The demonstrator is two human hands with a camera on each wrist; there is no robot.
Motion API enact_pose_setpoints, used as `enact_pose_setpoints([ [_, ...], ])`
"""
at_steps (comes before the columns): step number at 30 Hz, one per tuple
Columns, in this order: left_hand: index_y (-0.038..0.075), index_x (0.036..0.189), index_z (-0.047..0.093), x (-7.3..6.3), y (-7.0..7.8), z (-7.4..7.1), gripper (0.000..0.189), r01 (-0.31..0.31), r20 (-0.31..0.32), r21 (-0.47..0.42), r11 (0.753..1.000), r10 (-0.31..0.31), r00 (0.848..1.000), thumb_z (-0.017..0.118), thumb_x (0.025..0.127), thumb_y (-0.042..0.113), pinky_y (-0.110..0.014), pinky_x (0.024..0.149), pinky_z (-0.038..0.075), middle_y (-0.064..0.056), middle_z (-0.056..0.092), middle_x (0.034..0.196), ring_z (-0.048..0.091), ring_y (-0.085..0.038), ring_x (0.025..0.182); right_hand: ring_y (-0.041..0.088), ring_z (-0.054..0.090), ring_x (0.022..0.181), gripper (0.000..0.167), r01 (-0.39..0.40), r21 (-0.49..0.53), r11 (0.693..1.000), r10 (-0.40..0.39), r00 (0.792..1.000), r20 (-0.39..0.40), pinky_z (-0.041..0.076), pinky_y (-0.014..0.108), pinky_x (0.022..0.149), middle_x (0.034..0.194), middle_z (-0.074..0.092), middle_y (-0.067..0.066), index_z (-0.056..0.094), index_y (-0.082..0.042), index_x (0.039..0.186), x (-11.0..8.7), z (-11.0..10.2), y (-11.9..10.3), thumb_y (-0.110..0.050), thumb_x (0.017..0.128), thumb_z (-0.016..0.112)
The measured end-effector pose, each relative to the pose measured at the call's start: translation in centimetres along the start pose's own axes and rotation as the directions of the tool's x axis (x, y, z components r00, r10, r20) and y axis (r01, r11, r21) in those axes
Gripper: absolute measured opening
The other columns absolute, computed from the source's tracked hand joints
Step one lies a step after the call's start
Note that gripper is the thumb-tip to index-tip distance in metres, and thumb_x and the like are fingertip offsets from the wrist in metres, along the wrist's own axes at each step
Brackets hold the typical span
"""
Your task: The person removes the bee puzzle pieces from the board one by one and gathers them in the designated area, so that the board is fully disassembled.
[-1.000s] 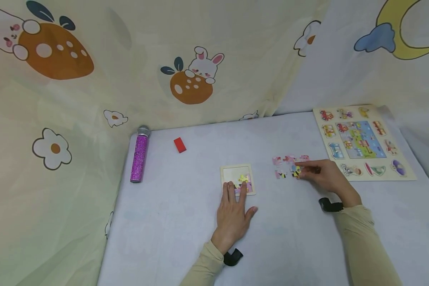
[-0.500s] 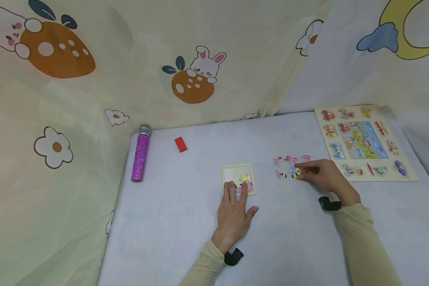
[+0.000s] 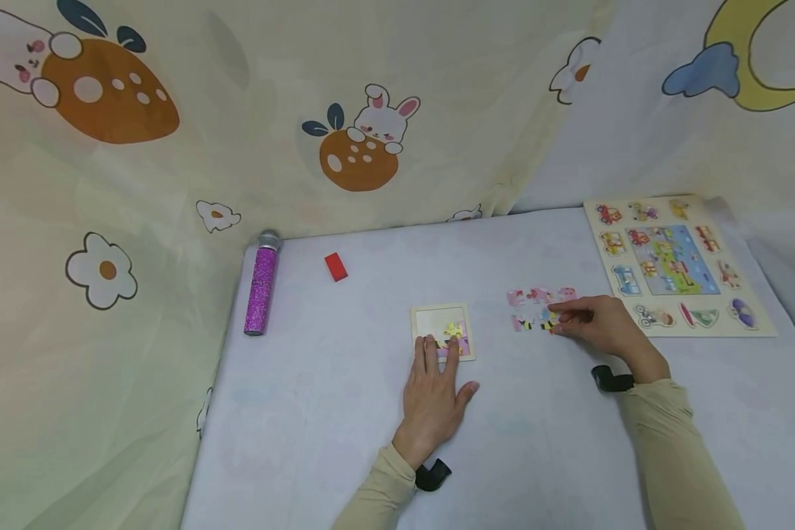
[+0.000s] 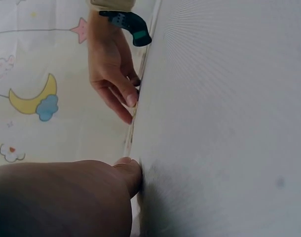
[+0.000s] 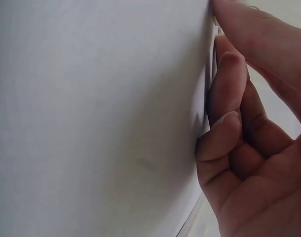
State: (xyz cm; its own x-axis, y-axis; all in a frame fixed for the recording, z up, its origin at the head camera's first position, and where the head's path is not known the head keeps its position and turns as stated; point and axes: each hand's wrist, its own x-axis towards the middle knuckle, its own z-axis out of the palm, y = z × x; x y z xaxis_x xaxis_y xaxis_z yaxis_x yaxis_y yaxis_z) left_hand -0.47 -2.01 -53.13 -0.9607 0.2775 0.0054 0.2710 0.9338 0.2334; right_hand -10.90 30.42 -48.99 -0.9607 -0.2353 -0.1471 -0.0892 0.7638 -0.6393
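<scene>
My left hand point(image 3: 432, 408) lies with fairly straight fingers across the lower edge of a small square puzzle tray point(image 3: 430, 309). A few pink and yellow jigsaw pieces point(image 3: 453, 330) sit in the tray's lower right part, partly covered by the fingertips. To the right, my right hand point(image 3: 606, 331) pinches a blue and yellow puzzle piece point(image 3: 547, 316) between thumb and index finger, low over the table. Loose pink puzzle pieces point(image 3: 515, 298) lie in rows beside it. In the right wrist view the other fingers point(image 5: 224, 133) are curled, and the piece is out of sight.
A large wooden picture board point(image 3: 702, 316) lies at the back right, close behind the right hand. A purple glittery microphone point(image 3: 260, 291) lies at the table's left edge, and a red block point(image 3: 336, 267) is near the back. Printed cloth point(image 3: 252, 147) hangs behind the table.
The head view has shifted very slightly. Both hands keep nearly the same place, and the pinched puzzle piece has turned a little among the loose ones.
</scene>
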Motion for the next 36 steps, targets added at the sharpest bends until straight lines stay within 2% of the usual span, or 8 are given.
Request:
enact_pose_setpoints([
  [5, 0.012, 0.167, 0.034, 0.0, 0.0, -0.1, 0.081, 0.006, 0.009, -0.007, 1.0, -0.006, 1.0, 0.056, 0.105, 0.059, -0.046, 0.126, 0.035, -0.033, 0.03, 0.165, 0.024, -0.05, 0.158, 0.008, 0.059, 0.074, 0.033, 0.064, 0.008, 0.998, -0.064, 0.996, -0.062, 0.049, 0.021, 0.066, 0.087, 0.074, 0.002, 0.08, -0.005, 0.121, 0.1, 0.3, -0.4, -0.016, 0.09, 0.086],
  [10, 0.01, 0.166, 0.034, 0.0, 0.0, -0.2, 0.081, -0.004, -0.008, 0.018, 1.0, 0.005, 1.0, 0.056, 0.105, 0.058, -0.045, 0.126, 0.034, -0.033, 0.032, 0.164, 0.025, -0.05, 0.158, 0.008, 0.06, 0.076, 0.033, 0.119, 0.05, 0.992, -0.115, 0.99, -0.076, 0.05, 0.02, 0.067, 0.086, 0.074, 0.001, 0.081, -0.006, 0.119, 1.0, 1.4, -2.3, -0.017, 0.089, 0.087],
  [17, 0.008, 0.165, 0.036, -0.1, 0.0, -0.2, 0.081, -0.001, -0.008, 0.011, 1.0, 0.001, 1.0, 0.056, 0.105, 0.059, -0.045, 0.126, 0.034, -0.031, 0.031, 0.164, 0.024, -0.048, 0.158, 0.013, 0.059, 0.077, 0.034, 0.175, 0.077, 0.982, -0.176, 0.984, 0.016, 0.049, 0.023, 0.069, 0.084, 0.072, 0.0, 0.081, -0.005, 0.118, 3.1, 4.2, -6.5, -0.019, 0.088, 0.088],
  [23, 0.012, 0.164, 0.04, -0.1, 0.0, -0.2, 0.077, 0.0, 0.001, 0.007, 1.0, 0.0, 1.0, 0.056, 0.105, 0.059, -0.044, 0.127, 0.034, -0.031, 0.031, 0.165, 0.024, -0.048, 0.159, 0.011, 0.06, 0.076, 0.036, 0.241, 0.098, 0.965, -0.251, 0.963, 0.097, 0.051, 0.025, 0.071, 0.084, 0.073, 0.0, 0.079, 0.0, 0.119, 4.7, 6.5, -9.3, -0.014, 0.087, 0.088],
  [29, 0.015, 0.164, 0.042, -0.1, 0.0, -0.3, 0.075, 0.003, 0.002, 0.004, 1.0, -0.003, 1.0, 0.055, 0.105, 0.06, -0.044, 0.126, 0.034, -0.031, 0.031, 0.166, 0.024, -0.048, 0.159, 0.01, 0.058, 0.074, 0.035, 0.239, 0.085, 0.967, -0.249, 0.959, 0.138, 0.049, 0.025, 0.07, 0.083, 0.071, 0.0, 0.079, -0.001, 0.115, 5.5, 7.9, -10.4, -0.012, 0.084, 0.09],
  [36, 0.016, 0.164, 0.042, -0.1, -0.1, -0.4, 0.075, 0.014, 0.013, 0.002, 1.0, -0.014, 1.0, 0.055, 0.105, 0.06, -0.044, 0.127, 0.034, -0.03, 0.03, 0.167, 0.023, -0.047, 0.16, 0.011, 0.06, 0.076, 0.024, 0.226, 0.054, 0.973, -0.232, 0.96, 0.156, 0.049, 0.028, 0.072, 0.084, 0.071, 0.0, 0.078, -0.006, 0.104, 5.7, 8.3, -10.8, -0.009, 0.083, 0.091],
])
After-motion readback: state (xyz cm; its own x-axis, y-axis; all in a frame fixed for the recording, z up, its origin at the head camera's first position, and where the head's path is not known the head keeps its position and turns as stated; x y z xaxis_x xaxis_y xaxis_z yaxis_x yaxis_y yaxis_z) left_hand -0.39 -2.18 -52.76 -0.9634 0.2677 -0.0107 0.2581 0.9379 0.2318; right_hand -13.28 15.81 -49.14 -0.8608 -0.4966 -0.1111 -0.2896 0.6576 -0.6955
